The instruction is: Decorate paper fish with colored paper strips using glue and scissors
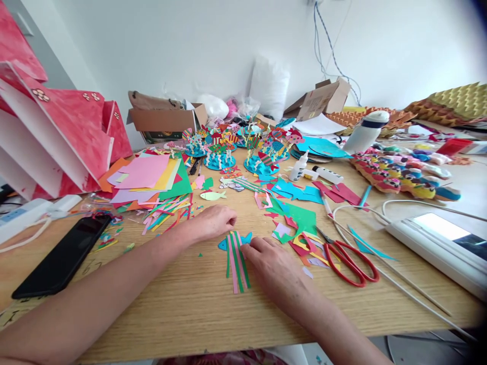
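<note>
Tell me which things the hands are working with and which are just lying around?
In use:
left hand
right hand
blue paper fish
pink and green paper strips

Lying about:
red scissors
black phone
glue bottle
stack of coloured paper
finished fish crafts

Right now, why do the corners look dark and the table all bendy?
Head view: the wide lens bends the wooden table edge and darkens the right-hand corners; daylight is soft, with glare on the white device; the blue paper fish between left hand and right hand is sharp, the far clutter softer.
</note>
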The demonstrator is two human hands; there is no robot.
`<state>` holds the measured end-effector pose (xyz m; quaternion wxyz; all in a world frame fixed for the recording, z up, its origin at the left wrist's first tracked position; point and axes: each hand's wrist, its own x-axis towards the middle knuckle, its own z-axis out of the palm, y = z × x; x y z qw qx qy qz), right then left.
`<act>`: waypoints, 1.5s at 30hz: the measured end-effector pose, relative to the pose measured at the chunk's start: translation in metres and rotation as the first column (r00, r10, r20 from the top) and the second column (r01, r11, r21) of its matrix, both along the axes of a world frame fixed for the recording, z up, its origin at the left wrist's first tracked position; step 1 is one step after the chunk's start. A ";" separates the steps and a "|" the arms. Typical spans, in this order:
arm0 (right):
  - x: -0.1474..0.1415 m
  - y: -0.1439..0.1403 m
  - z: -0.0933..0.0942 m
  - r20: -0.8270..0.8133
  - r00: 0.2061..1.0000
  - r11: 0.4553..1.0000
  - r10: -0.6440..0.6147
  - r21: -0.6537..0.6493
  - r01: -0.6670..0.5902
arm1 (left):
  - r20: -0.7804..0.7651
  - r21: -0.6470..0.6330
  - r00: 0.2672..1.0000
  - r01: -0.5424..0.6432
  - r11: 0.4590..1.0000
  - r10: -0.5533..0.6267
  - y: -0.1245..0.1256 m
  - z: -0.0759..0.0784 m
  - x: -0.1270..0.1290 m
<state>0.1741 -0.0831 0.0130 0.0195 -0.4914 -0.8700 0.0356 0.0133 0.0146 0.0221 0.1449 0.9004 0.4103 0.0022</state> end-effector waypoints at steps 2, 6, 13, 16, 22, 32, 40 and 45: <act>0.000 0.000 0.000 -0.011 1.000 1.000 0.002 0.000 -0.002 | 0.006 0.020 1.000 -0.025 0.999 0.025 0.003 0.000 -0.002; 0.001 -0.001 0.001 -0.016 1.000 1.000 -0.002 -0.018 0.002 | 0.027 0.077 0.995 -0.093 0.993 0.092 0.006 0.003 -0.007; 0.001 -0.001 0.001 -0.021 1.000 1.000 0.005 -0.017 -0.005 | 0.053 -0.103 0.996 -0.062 0.993 0.068 -0.001 0.007 -0.003; 0.001 -0.001 0.001 -0.025 1.000 1.000 0.007 0.000 -0.007 | 0.056 -0.105 0.996 -0.059 0.993 0.065 -0.002 0.003 0.000; 0.001 -0.002 0.000 -0.034 0.999 1.000 0.001 -0.008 -0.001 | 0.037 0.000 0.997 -0.067 0.998 0.067 0.009 -0.003 -0.008; 0.002 -0.002 -0.003 -0.052 0.999 0.999 -0.012 -0.035 0.011 | 0.078 0.042 0.997 -0.031 0.999 0.027 -0.001 0.000 -0.010; 0.002 -0.003 -0.002 -0.066 0.998 0.998 -0.016 -0.057 0.012 | 0.058 -0.013 0.998 -0.016 1.000 0.017 0.001 -0.001 -0.005; 0.003 -0.003 -0.002 -0.070 0.997 0.999 -0.011 -0.031 0.009 | 0.073 0.090 0.993 -0.103 0.991 0.096 0.007 -0.001 -0.013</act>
